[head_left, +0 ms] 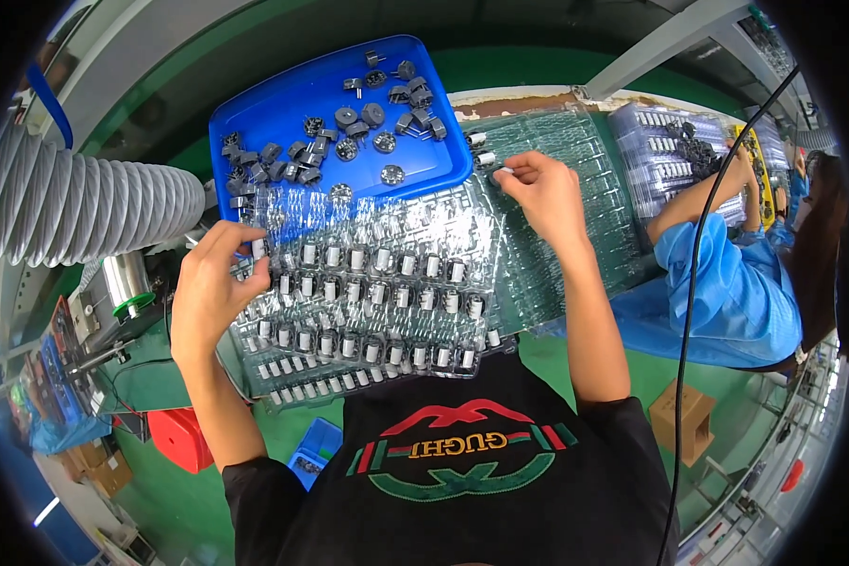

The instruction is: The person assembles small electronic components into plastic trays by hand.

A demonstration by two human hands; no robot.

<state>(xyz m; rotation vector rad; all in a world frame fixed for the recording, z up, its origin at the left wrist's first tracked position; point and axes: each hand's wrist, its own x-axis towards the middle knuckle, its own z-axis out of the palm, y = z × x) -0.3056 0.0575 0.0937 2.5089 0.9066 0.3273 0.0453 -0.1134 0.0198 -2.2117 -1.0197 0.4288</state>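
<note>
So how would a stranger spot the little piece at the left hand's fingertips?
Find the big blue tray, then the clear trays nearer the wearer. At their left edge is the left hand. It pinches the small white piece, unlike the neighbours sitting in rows.

Clear plastic trays [340, 316] lie stacked on the green table [137, 373], white cylindrical parts [356, 259] standing in rows in them. Taking that stack as the dial's centre, a blue rectangular plastic bin [292, 94] sits at twelve o'clock, grey round parts [346, 116] inside it. A grey ribbed hose [90, 209] reaches in between nine and ten. Clear grooved plastic sheets [566, 203] lie at two, a brown cardboard box [679, 424] at four, a red plastic stool [181, 436] at eight.
</note>
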